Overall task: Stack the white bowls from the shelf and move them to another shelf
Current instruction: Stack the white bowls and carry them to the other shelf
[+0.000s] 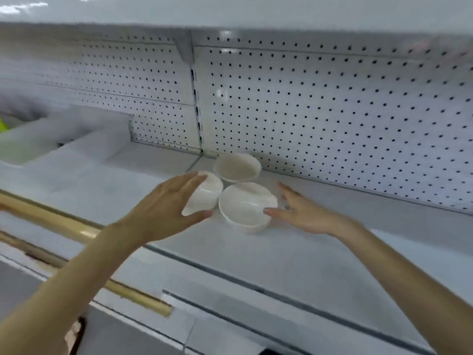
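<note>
White bowls (238, 201), three of them, grouped on a pale shelf (294, 254) just ahead of its back wall. Behind, a white pegboard panel (332, 111) dotted with dark holes, split by a slotted upright (197, 111). Overhead, the underside of another white shelf (230, 11). Off to the left, blurred pale boxes (76, 142), too smeared to tell apart. Along the lower front edge, a gold-coloured rail (64, 226), slanted down to the right. Two bare forearms, stretched in from the bottom corners.

Left hand (166, 208): curled round the left bowl (208, 193), fingers across its upper side, thumb under its lower edge. Held that bowl tilted, opening turned right toward the front bowl (245, 206). Could not tell whether it touched the shelf.

Right hand (304, 213): spread, fingers straight and pointed at the back wall, thumb tip touching the front bowl's right rim. Gripped nothing.

Front bowl: sat upright on the shelf, between the two hands.

Back bowl (236, 166): sat upright too, nearest the pegboard, just beside the other two. Could not tell whether it touched them.
</note>
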